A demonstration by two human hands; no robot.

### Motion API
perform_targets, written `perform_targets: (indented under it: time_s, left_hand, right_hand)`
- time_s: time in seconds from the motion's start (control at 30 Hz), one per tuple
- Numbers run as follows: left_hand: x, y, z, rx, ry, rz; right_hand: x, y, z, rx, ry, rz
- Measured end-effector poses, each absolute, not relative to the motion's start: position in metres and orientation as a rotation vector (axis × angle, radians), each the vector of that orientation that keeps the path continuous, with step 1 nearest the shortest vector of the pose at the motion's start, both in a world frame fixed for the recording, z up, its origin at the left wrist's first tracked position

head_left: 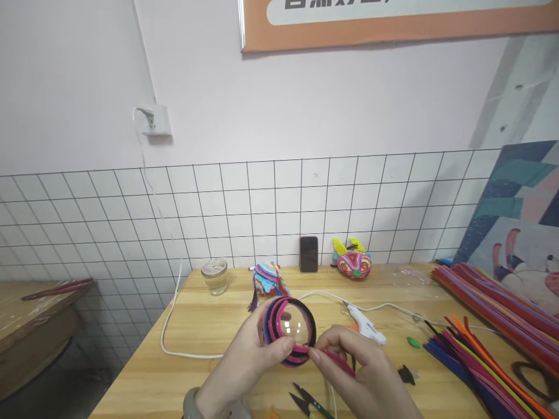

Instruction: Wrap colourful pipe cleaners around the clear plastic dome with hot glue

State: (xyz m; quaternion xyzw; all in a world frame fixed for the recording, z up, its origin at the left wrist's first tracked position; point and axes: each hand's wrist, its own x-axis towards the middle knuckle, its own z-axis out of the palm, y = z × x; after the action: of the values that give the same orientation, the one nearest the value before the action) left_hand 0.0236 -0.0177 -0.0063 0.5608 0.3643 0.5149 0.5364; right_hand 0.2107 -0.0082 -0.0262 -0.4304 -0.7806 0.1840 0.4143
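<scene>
My left hand is closed around a clear ball ringed with pink, black, purple and blue pipe cleaners. Its thumb presses on the pink band at the ball's lower front. At the ball's right edge, my right hand pinches a pink pipe cleaner between thumb and forefinger. The strip's loose end runs back under the right fingers. Just below the ball, a pair of thread snips lies on the table with its blades apart.
A white glue gun with its cord lies to the right, near bundles of pipe cleaners. Along the back stand a glass of water, a striped ornament, a phone and an animal-face ornament.
</scene>
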Motion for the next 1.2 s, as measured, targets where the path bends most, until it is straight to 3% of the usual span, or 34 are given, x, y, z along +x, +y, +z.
perform_targets:
  time_s: [0.47,0.67,1.2]
  left_hand:
    - [0.020,-0.016,-0.006,1.419,0.876,1.152]
    - [0.019,-0.018,-0.006,1.392,0.852,1.101]
    - [0.017,-0.018,-0.015,1.263,0.922,1.062]
  right_hand:
    - [0.223,0.000,-0.017,-0.740,-2.197,0.451]
    - [0.222,-0.001,-0.019,-0.595,-2.328,0.262]
    - [0.224,-0.003,-0.020,-0.585,-2.404,0.105]
